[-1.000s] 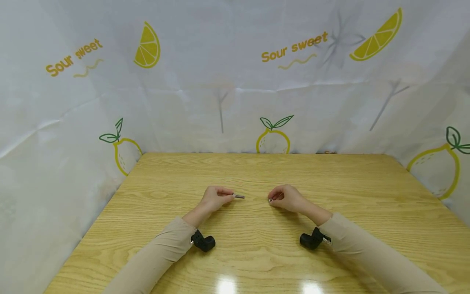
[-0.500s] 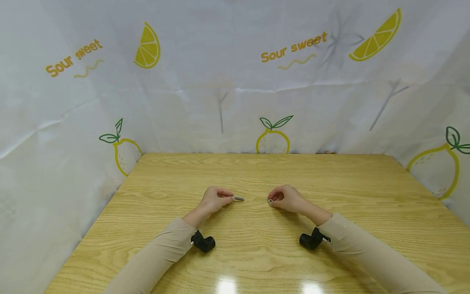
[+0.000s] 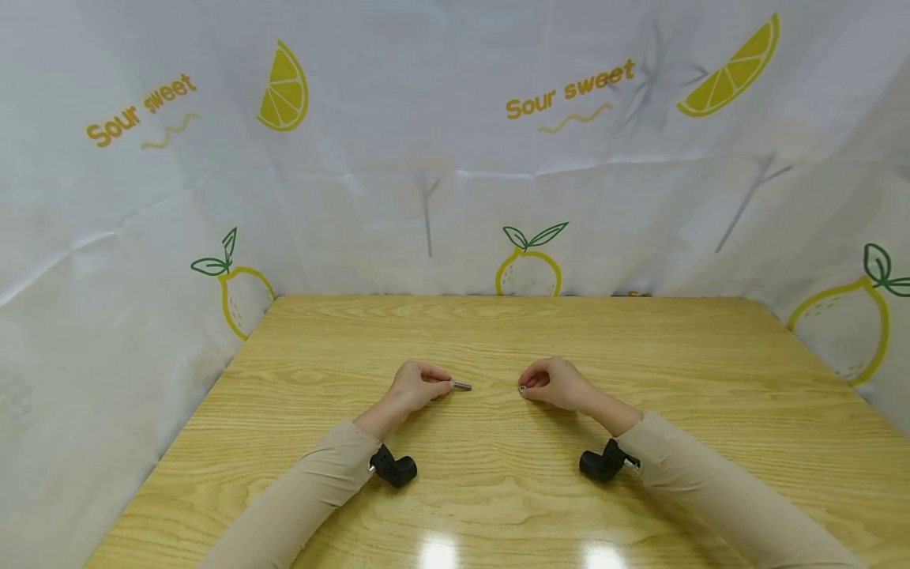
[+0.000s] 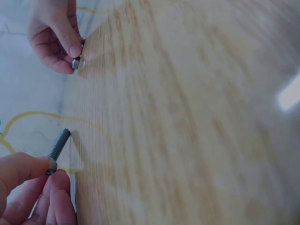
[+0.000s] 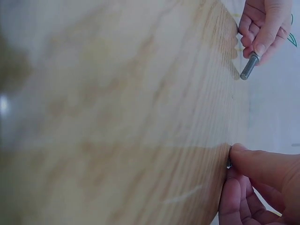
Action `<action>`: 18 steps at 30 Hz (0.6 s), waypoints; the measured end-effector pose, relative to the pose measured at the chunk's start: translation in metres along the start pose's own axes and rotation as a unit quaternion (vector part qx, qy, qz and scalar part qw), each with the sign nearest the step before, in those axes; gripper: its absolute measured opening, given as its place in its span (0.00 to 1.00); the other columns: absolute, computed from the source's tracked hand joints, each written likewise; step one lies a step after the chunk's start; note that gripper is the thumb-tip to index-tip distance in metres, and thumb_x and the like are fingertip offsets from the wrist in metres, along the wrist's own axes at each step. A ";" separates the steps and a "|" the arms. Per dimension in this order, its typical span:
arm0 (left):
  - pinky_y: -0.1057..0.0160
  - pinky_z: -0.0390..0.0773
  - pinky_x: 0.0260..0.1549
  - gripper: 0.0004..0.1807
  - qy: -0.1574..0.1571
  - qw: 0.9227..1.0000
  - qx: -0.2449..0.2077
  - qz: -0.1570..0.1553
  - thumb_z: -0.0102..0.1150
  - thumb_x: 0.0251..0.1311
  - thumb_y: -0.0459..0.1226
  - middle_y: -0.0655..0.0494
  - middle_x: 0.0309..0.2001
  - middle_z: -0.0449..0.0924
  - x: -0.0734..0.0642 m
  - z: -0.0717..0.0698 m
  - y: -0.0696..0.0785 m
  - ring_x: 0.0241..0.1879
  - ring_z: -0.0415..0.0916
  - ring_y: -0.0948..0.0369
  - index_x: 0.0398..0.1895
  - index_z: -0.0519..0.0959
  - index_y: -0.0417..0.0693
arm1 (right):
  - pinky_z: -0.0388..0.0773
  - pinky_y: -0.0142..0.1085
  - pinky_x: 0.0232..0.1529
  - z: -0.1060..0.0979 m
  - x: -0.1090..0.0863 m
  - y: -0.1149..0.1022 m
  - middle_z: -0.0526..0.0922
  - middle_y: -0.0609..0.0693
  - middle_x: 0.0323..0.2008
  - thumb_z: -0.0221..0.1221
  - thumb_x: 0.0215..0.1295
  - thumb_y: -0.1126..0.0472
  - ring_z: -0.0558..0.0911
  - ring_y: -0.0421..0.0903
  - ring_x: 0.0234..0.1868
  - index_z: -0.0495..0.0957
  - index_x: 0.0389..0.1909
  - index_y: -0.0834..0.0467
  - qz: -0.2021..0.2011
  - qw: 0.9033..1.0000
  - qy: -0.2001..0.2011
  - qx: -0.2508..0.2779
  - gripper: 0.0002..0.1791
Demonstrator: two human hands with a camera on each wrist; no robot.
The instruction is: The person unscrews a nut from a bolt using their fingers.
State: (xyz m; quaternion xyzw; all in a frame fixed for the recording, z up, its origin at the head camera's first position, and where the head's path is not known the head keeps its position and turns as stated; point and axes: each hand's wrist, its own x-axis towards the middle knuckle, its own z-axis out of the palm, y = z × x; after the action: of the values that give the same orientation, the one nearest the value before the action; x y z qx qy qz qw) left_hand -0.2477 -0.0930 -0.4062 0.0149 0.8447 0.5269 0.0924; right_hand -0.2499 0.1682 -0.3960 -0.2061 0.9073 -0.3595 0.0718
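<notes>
Thumb and fingertips of my left hand (image 3: pixel 415 386) pinch a metal bolt (image 3: pixel 462 386) by its head end. Its threaded shank (image 4: pixel 59 142) sticks out toward the right hand, tilted slightly down in the head view. Across a gap, my right hand (image 3: pixel 559 385) pinches a small metal nut (image 3: pixel 522 390) between thumb and fingers. From the left wrist the nut (image 4: pixel 76 63) shows at the fingertips; in the right wrist view the thumb hides most of it. Bolt and nut are apart, both just above the wooden table (image 3: pixel 498 442).
A white curtain (image 3: pixel 398 118) printed with lemons and words hangs behind the table and along its sides. Black wrist-worn cameras (image 3: pixel 395 469) stick out below both sleeves. Two bright light reflections (image 3: pixel 438 551) lie on the near tabletop.
The free end of the bolt has dipped a little toward the near side in the left hand's fingers. My right hand with the nut stays almost where it was.
</notes>
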 end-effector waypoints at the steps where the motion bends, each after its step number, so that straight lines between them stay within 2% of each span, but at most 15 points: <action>1: 0.69 0.77 0.26 0.09 -0.001 1.000 0.001 0.001 0.63 0.56 0.34 0.47 0.34 0.84 0.000 0.000 0.000 0.26 0.76 0.65 0.38 0.84 0.39 | 0.74 0.27 0.29 0.000 0.000 0.000 0.83 0.56 0.30 0.62 0.57 0.67 0.78 0.39 0.29 0.81 0.36 0.67 0.000 1.000 0.000 0.000 0.08; 6: 0.69 0.76 0.27 0.08 -0.006 0.999 0.032 0.013 0.63 0.56 0.35 0.48 0.35 0.84 -0.002 -0.001 0.002 0.28 0.77 0.64 0.38 0.84 0.40 | 0.75 0.27 0.30 -0.001 -0.001 -0.001 0.83 0.56 0.30 0.62 0.57 0.67 0.78 0.39 0.29 0.81 0.36 0.67 0.000 1.000 -0.002 -0.001 0.08; 13: 0.71 0.71 0.28 0.07 -0.002 0.996 0.086 0.024 0.64 0.55 0.36 0.49 0.38 0.82 -0.004 -0.002 0.005 0.34 0.74 0.62 0.35 0.85 0.43 | 0.75 0.28 0.31 -0.001 -0.001 -0.001 0.83 0.57 0.31 0.62 0.57 0.67 0.79 0.40 0.30 0.81 0.36 0.67 -0.003 1.000 0.000 -0.005 0.08; 18: 0.70 0.70 0.26 0.06 -0.006 0.995 0.101 0.026 0.64 0.55 0.36 0.50 0.37 0.82 -0.004 -0.002 0.005 0.32 0.73 0.62 0.34 0.85 0.43 | 0.76 0.28 0.31 0.000 0.000 0.000 0.83 0.56 0.31 0.62 0.57 0.67 0.79 0.40 0.31 0.81 0.36 0.66 -0.002 1.000 0.002 -0.011 0.08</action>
State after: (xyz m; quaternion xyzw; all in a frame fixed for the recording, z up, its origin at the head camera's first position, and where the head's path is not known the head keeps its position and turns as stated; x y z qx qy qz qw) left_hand -0.2447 -0.0931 -0.4001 0.0491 0.8924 0.4411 0.0815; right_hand -0.2497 0.1686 -0.3959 -0.2077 0.9109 -0.3501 0.0667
